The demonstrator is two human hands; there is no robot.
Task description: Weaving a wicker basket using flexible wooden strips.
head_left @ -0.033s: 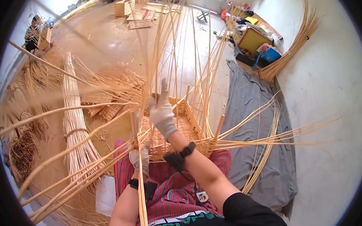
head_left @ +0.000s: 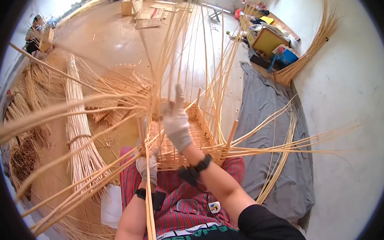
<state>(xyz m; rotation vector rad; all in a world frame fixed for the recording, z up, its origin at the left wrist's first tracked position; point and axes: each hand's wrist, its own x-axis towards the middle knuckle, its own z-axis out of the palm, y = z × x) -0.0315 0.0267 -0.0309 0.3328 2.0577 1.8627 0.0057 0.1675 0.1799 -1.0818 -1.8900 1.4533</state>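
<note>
A rectangular woven willow basket [head_left: 183, 157] rests on my lap, with long rods standing up and fanning out from its rim. My left hand [head_left: 147, 165], in a pale work glove, is closed around the basket's near left corner, where rods meet. Its fingers are partly hidden by rods. My right hand [head_left: 176, 127], also gloved, hangs over the basket's left part with the index finger stretched up beside upright rods [head_left: 180, 67]. Its other fingers are blurred, and I see nothing held in it. Bent rods [head_left: 67, 109] sweep out left from the far left corner.
A tied rod bundle [head_left: 77, 120] and woven panels [head_left: 117, 86] lie left. A grey cloth [head_left: 263, 172] with loose rods covers the floor on the right. Another bundle [head_left: 307, 57] leans by the wall near a blue container [head_left: 287, 58]. A person [head_left: 34, 34] sits far left.
My right hand has shifted slightly right and nearer to me. Long rods at the left, blurred before, now show more plainly. The left hand keeps its place at the corner.
</note>
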